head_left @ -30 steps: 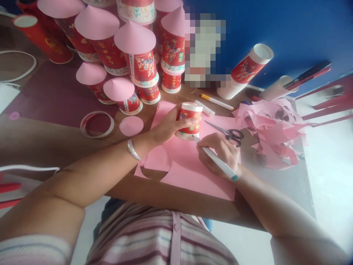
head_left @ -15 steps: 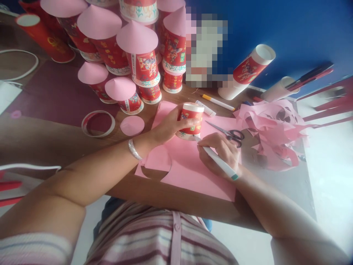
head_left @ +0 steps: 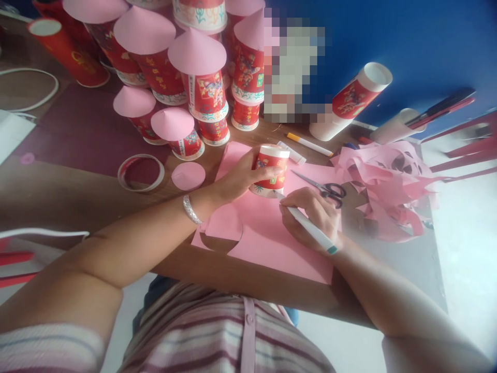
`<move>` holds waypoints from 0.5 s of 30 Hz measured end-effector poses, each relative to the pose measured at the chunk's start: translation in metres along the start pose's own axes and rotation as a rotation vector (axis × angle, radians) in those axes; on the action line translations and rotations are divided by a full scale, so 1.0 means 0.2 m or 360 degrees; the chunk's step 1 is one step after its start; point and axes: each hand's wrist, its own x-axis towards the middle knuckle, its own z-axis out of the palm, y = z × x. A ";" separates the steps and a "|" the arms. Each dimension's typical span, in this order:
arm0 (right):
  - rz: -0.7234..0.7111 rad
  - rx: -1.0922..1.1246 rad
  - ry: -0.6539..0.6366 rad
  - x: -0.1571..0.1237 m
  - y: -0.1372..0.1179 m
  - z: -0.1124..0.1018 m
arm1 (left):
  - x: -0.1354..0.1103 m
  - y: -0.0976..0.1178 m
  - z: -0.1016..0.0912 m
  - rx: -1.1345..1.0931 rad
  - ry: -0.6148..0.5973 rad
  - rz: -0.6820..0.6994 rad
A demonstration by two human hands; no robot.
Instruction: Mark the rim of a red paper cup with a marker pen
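Note:
My left hand point(head_left: 248, 176) is wrapped round a small red paper cup point(head_left: 267, 180) with a white rim and a white lower band. Green marks show on that band. In my right hand point(head_left: 310, 215) a white marker pen point(head_left: 316, 232) with a green end is gripped, its tip at the cup's lower band. Both hands are over a pink paper sheet point(head_left: 279, 243), which has a round cut-out near its left edge. Scissors point(head_left: 324, 187) with black handles lie just beyond my right hand. A white tube-like pen point(head_left: 291, 153) rests behind the cup.
Several red cups with pink cone tops point(head_left: 197, 52) stand stacked at the back left. Pink paper scraps point(head_left: 388, 181) are heaped at the right. A yellow-capped marker point(head_left: 309, 144), a tape roll point(head_left: 140, 172), a pink disc point(head_left: 188, 176) and a tilted stack of cups point(head_left: 351, 101) are also about.
The view has shifted slightly, moving most things a little to the right. Both hands keep their hold on the cup and the marker pen, with the pen tip still at the lower band.

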 end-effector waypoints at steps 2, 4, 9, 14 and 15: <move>0.0005 0.0009 0.0002 0.00 0.00 0.00 | 0.00 0.00 0.00 0.0005 -0.0007 0.0008; 0.0014 0.0015 -0.0008 -0.01 0.00 0.00 | 0.00 -0.01 0.00 0.0018 0.0000 0.0000; 0.0009 0.0039 -0.0010 0.00 0.00 0.00 | 0.00 -0.01 -0.01 0.0015 -0.0002 0.0001; -0.0018 -0.0012 -0.0008 0.01 0.00 0.00 | 0.00 -0.02 -0.01 -0.0010 0.0025 -0.0029; -0.0015 -0.0018 -0.0004 0.01 0.00 0.00 | -0.01 -0.02 -0.01 -0.0015 0.0017 -0.0045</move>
